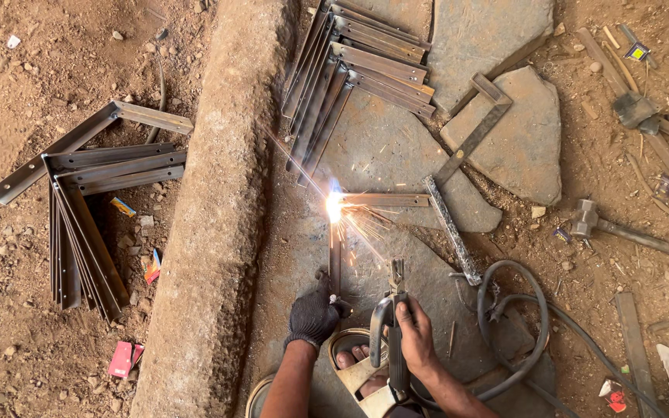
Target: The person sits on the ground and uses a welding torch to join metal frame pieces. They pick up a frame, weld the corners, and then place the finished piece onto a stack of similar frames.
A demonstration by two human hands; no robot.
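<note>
Right hand (416,333) gripping electrode holder (393,310), gloved left hand (313,316) pinning angle-iron bracket (336,255), sparks at its corner (334,207)

A stack of finished angle-iron brackets (87,201) lay on the dirt at the left, beside a long rough stone kerb (218,209). A second stack of brackets (358,70) rested on a flat stone slab (489,31) at the top. A steel try square (478,128) lay across another slab (524,143). Two hammers (613,228) (644,112) lay in the dirt at the right, near a coiled grey cable (524,317). Red scraps of wrapper (125,358) sat at the lower left.
</note>
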